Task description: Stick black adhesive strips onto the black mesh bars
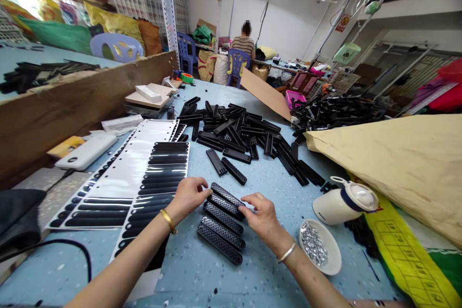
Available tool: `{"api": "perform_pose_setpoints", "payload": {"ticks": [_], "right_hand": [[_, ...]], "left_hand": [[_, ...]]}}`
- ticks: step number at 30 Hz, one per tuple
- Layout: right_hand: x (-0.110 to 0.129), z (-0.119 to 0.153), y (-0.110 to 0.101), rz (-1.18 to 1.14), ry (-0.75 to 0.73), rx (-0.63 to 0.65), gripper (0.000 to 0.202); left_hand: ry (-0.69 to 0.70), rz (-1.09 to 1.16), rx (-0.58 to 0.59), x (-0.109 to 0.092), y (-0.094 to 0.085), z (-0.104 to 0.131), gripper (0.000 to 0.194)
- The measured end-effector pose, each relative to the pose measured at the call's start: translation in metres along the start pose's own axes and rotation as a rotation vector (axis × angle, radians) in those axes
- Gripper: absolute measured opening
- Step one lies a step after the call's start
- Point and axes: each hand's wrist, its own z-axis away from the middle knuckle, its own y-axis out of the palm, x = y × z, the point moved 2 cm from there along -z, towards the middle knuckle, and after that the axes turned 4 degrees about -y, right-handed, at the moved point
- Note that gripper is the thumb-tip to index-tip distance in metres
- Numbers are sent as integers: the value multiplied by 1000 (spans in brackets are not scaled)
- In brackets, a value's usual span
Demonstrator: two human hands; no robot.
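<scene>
Several black plastic strips (221, 240) with rounded ends and a cross-hatched upper face lie in a slanted row on the blue table, between my hands. My left hand (189, 198) pinches the left end of the black strips at the far side of the row. My right hand (263, 219) has its thumb and index finger closed at the right end of those same far strips. One more cross-hatched strip (234, 171) lies just beyond, beside a slotted black piece (216, 161). Left of my left hand are sheets of black adhesive strips (164, 173) on white backing.
A heap of black plastic pieces (231, 127) covers the table's middle. A white bowl of shiny metal bits (330, 262) and a cream bottle (334, 206) stand at right. A white power bank (86, 151) and wooden board (90, 91) are left. Another person (243, 44) sits far back.
</scene>
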Motion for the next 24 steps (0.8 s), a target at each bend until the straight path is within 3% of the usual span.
{"api": "perform_pose_setpoints", "payload": {"ticks": [6, 13, 20, 24], "right_hand": [[-1, 2, 21, 83, 49, 66, 27], [-5, -3, 19, 58, 64, 117, 26], [-7, -11, 16, -111, 229, 193, 30], [-17, -19, 17, -237, 263, 251, 20]], "left_hand": [[-6, -63, 61, -3, 15, -10, 14], [30, -43, 40, -7, 16, -12, 19], [-26, 230, -114, 24, 2, -10, 18], [9, 488, -71, 21, 8, -10, 25]]}}
